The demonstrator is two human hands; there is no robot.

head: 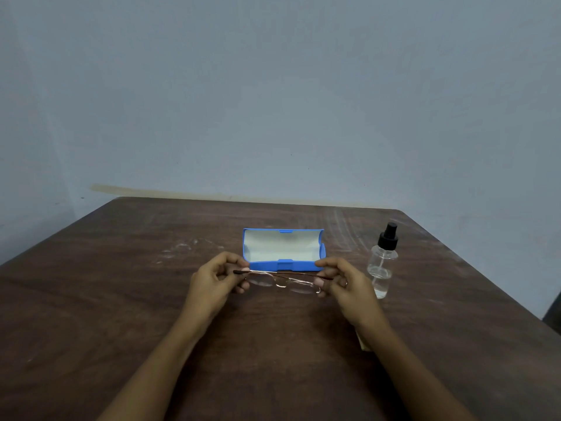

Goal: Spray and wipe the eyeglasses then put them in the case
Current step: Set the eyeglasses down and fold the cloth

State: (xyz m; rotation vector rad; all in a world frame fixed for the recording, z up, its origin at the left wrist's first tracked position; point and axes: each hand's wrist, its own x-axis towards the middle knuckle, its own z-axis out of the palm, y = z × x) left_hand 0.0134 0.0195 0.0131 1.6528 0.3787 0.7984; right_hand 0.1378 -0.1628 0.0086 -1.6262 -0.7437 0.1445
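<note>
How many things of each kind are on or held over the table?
Glasses: 1, held by the left hand and right hand
Case: 1, blue, open
Spray bottle: 1, clear, black top
Yellowish item under the right wrist: 1, mostly hidden
Total: 4

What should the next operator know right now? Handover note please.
Left hand and right hand: each pinches one end of the folded glasses, held just above the table.
Blue case: open, nothing in it, right behind the glasses.
Spray bottle: upright, right of the case, untouched.
Cloth: only a pale corner shows under the right forearm; unclear.
Done: cannot tell whether spraying or wiping happened.
Left: put glasses in the case.
</note>
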